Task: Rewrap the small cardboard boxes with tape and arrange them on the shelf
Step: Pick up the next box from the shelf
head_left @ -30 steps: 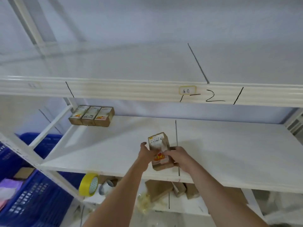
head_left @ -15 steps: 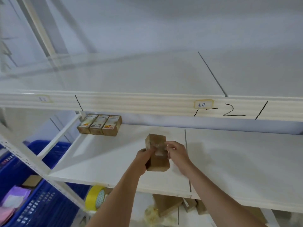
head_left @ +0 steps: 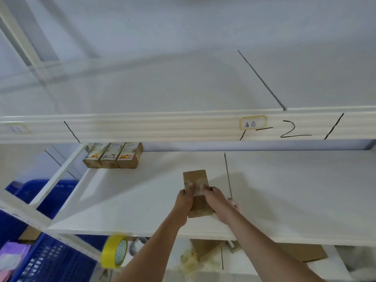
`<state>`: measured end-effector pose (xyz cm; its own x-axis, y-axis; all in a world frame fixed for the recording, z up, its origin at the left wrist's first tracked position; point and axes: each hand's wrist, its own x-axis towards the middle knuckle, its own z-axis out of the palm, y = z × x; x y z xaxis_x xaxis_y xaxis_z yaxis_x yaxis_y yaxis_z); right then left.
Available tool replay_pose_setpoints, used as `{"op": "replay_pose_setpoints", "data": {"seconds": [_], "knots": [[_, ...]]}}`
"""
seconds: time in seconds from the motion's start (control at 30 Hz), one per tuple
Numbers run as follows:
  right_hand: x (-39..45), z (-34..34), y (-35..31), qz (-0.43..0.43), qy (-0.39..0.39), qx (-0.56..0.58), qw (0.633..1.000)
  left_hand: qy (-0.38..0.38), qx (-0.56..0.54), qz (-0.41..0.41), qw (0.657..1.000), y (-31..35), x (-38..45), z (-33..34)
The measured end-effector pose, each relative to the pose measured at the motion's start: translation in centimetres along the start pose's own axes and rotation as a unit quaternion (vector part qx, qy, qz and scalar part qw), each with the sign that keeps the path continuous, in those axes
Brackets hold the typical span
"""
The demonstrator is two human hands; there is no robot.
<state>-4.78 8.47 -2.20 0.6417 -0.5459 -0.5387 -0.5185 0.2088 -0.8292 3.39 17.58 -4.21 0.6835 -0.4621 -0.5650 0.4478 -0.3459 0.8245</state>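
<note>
Both hands hold a brown box (head_left: 197, 192) over the middle shelf (head_left: 284, 200), the left hand (head_left: 184, 200) gripping its left side and the right hand (head_left: 215, 201) curled round its right side, fingertips on the taped top face. Three more boxes (head_left: 113, 155) sit side by side, touching, at the shelf's back left. A yellow tape roll (head_left: 115, 251) hangs near the shelf's front edge, beside a blue crate (head_left: 50, 261).
</note>
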Motion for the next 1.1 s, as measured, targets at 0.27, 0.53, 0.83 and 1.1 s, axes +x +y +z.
{"op": "replay_pose_setpoints", "data": {"seconds": [0.27,0.53,0.83,1.1], "knots": [[0.4,2.9,0.9,0.036,0.071,0.057,0.995,0.016,0.079,0.04,0.996,-0.9,1.0,-0.7],[0.9,3.4,2.0,0.039,0.097,0.072,0.992,-0.035,0.076,0.016,0.996,-1.2,1.3,-1.0],[2.3,2.8,2.5,0.095,0.132,-0.067,0.984,0.018,0.181,0.014,0.983,-2.2,2.6,-0.3],[2.9,3.1,1.8,0.033,0.196,-0.247,0.948,0.054,0.389,0.05,0.918,-1.5,2.1,0.4]]}}
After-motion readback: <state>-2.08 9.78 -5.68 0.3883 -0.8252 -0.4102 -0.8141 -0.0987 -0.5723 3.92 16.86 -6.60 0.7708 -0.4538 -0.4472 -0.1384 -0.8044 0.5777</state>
